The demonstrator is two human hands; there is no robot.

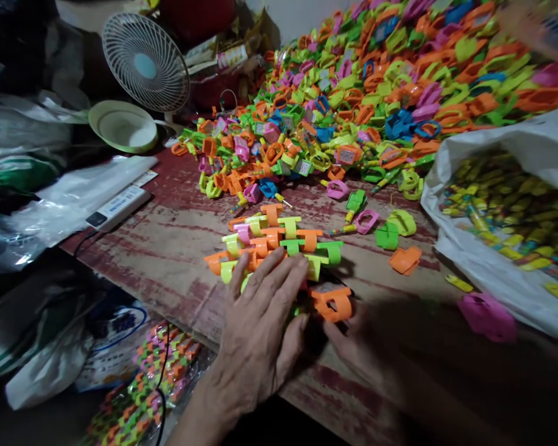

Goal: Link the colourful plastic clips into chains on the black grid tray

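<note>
My left hand [260, 322] lies over a packed cluster of small bright plastic pieces [272, 238], orange, lime, green and pink, each with a curved band. Its fingers are stretched out flat on top of them. At the cluster's near right corner is an orange plastic piece [333, 305] with a hole in its band. My right hand [363, 350] is beside that piece, a fingertip at its lower edge. Shadow and blur hide most of the right hand, so its grip is unclear. Loose green [387, 236] and orange pieces [405, 261] lie to the right.
A large heap of similar pieces [325, 124] covers the table's back. At right, a white sack [451, 248] holds many yellow items. A fan [146, 65], bowl [123, 127] and power strip [121, 207] stand left. Packed pieces [144, 384] in clear plastic lie below the table edge.
</note>
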